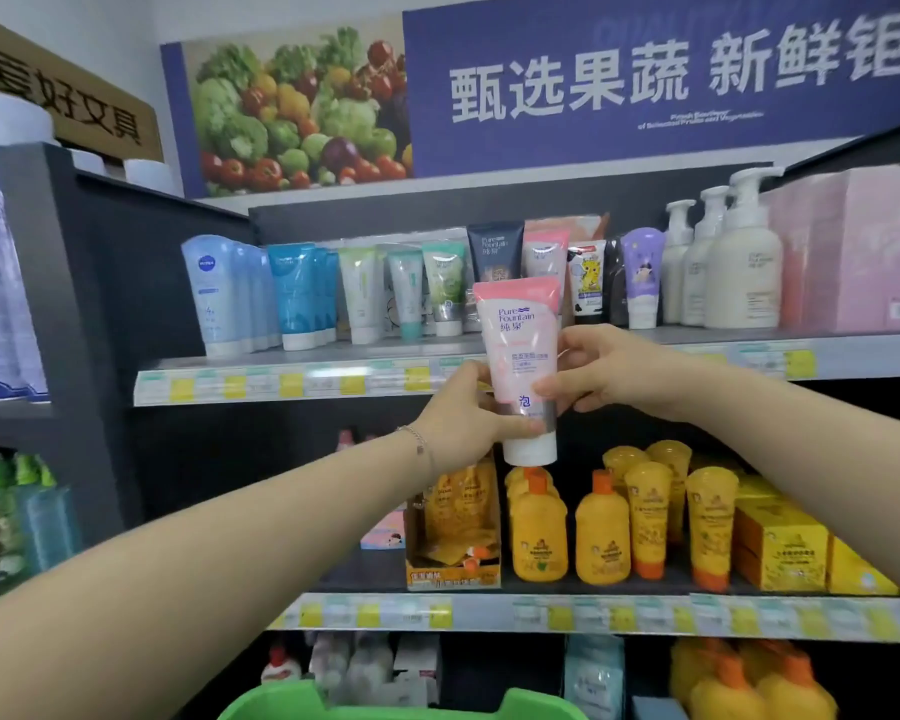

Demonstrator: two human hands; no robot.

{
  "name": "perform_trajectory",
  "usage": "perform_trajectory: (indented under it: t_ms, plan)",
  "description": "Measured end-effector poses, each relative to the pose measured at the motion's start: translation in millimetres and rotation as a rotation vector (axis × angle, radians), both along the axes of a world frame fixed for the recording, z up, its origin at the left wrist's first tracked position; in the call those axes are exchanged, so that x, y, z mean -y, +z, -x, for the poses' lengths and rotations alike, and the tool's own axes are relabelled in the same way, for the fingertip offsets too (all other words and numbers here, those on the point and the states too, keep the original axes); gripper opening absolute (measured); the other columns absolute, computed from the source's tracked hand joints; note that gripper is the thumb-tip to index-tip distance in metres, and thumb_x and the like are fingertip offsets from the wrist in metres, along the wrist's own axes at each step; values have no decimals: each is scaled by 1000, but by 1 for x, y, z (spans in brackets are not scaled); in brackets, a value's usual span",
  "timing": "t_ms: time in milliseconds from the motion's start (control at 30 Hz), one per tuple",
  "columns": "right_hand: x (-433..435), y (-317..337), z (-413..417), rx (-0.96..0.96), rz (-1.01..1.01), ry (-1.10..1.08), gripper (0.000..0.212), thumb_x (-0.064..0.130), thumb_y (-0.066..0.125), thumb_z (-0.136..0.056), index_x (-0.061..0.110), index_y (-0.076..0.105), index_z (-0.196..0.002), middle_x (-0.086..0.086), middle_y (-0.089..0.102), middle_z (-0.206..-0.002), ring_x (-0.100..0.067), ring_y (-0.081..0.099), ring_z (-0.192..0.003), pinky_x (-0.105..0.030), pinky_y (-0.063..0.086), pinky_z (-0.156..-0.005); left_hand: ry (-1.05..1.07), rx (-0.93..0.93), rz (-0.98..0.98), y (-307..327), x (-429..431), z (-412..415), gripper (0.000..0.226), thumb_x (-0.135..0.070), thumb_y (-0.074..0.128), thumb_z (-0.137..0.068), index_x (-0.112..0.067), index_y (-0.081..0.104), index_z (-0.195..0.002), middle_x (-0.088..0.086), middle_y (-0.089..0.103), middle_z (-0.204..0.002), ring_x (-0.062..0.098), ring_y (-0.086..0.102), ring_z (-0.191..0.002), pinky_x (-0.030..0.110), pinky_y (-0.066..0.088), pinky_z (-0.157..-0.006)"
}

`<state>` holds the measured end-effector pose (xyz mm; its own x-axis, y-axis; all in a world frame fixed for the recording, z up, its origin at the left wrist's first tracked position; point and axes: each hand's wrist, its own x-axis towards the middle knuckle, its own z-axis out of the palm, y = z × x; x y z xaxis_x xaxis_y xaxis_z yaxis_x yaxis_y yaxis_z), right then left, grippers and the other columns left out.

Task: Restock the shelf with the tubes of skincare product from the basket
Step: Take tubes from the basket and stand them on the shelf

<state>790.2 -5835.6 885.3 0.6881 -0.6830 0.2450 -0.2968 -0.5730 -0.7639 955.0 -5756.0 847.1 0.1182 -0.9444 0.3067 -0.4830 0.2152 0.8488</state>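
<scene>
A pink and white Pure Fountain tube point(518, 350) stands upright in the air in front of the top shelf point(302, 379), its white cap pointing down. My left hand point(463, 413) grips its lower part from the left. My right hand point(601, 371) pinches its right side near the middle. Behind it on the shelf stand a matching pink tube point(544, 254) and a dark blue one point(494, 252) in a row of tubes. The green basket point(292, 701) shows only its rim at the bottom edge; its contents are hidden.
White pump bottles point(739, 267) and pink boxes point(853, 252) fill the top shelf's right end. Yellow bottles point(601, 532) and boxes stand on the shelf below. A second shelving unit point(37, 283) juts out at the left.
</scene>
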Motion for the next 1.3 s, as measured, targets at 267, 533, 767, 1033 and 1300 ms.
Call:
perform_trajectory:
  t_ms: [267, 533, 767, 1033, 1300]
  plan:
    - [25, 34, 18, 156, 121, -91, 34, 32, 75, -78, 15, 56, -101, -6, 72, -90, -18, 70, -77, -33, 52, -74, 19, 64, 82, 49, 29, 16, 49, -12, 76, -77, -15, 45, -115, 3, 66, -108, 11, 63, -88, 20, 53, -69]
    - [53, 70, 26, 302, 121, -169, 19, 14, 71, -84, 13, 54, -92, -11, 68, -87, -18, 61, -64, -17, 47, -48, 114, 80, 147, 88, 75, 39, 54, -11, 80, -72, -14, 45, -114, 2, 63, -102, 12, 59, -80, 19, 45, -58]
    - [98, 87, 27, 353, 29, -205, 22, 3, 66, -86, 8, 59, -106, -18, 68, -100, -22, 64, -74, -23, 47, -54, 175, 125, 194, 108, 121, 47, 55, -8, 79, -74, -13, 51, -121, 3, 64, -101, 16, 61, -87, 27, 49, -76]
    - [142, 77, 18, 344, -62, -213, 19, -8, 54, -87, 10, 58, -81, -5, 63, -74, -17, 60, -63, -25, 49, -63, 332, 230, 170, 101, 180, 44, 57, -15, 87, -63, -16, 61, -114, 3, 65, -97, 19, 60, -89, 28, 51, -83]
    - [177, 75, -1, 331, -83, -209, 13, -10, 53, -86, -3, 63, -88, -13, 58, -80, -26, 54, -77, -38, 52, -81, 483, 260, 119, 100, 219, 40, 79, -27, 89, -57, -9, 39, -115, 8, 59, -117, 27, 58, -108, 44, 52, -90]
